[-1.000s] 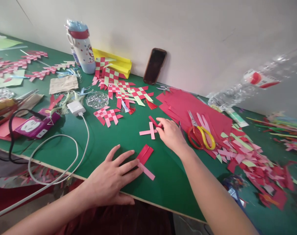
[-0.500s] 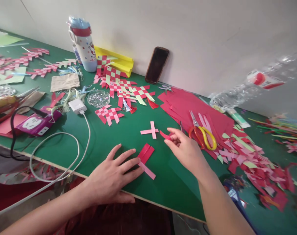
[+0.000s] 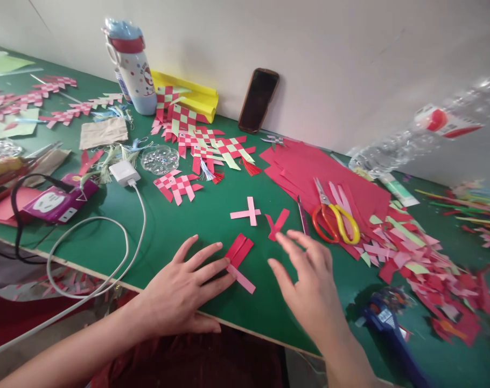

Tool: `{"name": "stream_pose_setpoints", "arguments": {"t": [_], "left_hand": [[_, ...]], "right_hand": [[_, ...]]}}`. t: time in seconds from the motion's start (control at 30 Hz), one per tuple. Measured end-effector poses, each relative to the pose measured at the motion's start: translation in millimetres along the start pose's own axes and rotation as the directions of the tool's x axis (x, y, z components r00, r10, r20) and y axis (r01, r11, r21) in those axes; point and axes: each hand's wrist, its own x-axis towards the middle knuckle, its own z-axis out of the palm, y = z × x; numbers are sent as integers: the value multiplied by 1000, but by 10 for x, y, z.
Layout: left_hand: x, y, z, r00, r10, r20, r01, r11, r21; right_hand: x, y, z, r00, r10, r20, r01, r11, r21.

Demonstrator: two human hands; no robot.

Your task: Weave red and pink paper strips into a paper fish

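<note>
Left hand (image 3: 180, 291), fingers spread, touches red-and-pink paper strips (image 3: 242, 253) near the green tabletop's (image 3: 216, 215) edge; across open surface, right hand (image 3: 313, 285), fingers apart, is near red-and-yellow-handled metal scissors (image 3: 324, 200).

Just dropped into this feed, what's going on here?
Someone is handling cut paper. Their left hand rests on the edge of a red-and-pink piece; their right hand, spread open, is at a bent red strip, contact unclear. A pink cross lies beside that strip; scissors lie partly over red sheets.
</note>
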Motion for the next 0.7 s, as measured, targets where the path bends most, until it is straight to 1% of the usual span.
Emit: {"name": "stream_pose_setpoints", "arguments": {"t": [0.07,0.1,0.17,0.2,0.3,0.37,0.47,0.6,0.7], "left_hand": [[-3,1,4,1000,1,3,-1,1000,0],[-4,2,5,1000,0,6,0,1000,-3],[-6,3,4,1000,-10,15,10,1000,-16],[-7,4,0,1000,-15,21,16,1000,-25],[-2,6,-27,999,-16,30,17,999,-42],[12,8,-51,999,-21,30,23,999,-43],[47,14,-67,998,-62,21,63,997,-54],[110,11,-21,994,-111,-20,109,989,-96],[162,9,38,990,-125,-63,116,986,-122]], "right_hand": [[-101,-125,5,990,-108,91,101,992,80],[-148,-181,12,980,-137,141,121,986,117],[-222,-265,33,969,-143,201,113,981,156],[-245,-291,46,969,-129,209,96,982,161],[-260,-322,76,976,-118,180,88,982,166],[-249,-327,85,978,-141,156,117,981,153],[-249,-338,86,975,-174,140,158,981,116],[-288,-349,88,974,-192,121,181,979,90],[-303,-349,88,979,-175,109,163,980,114]]}}
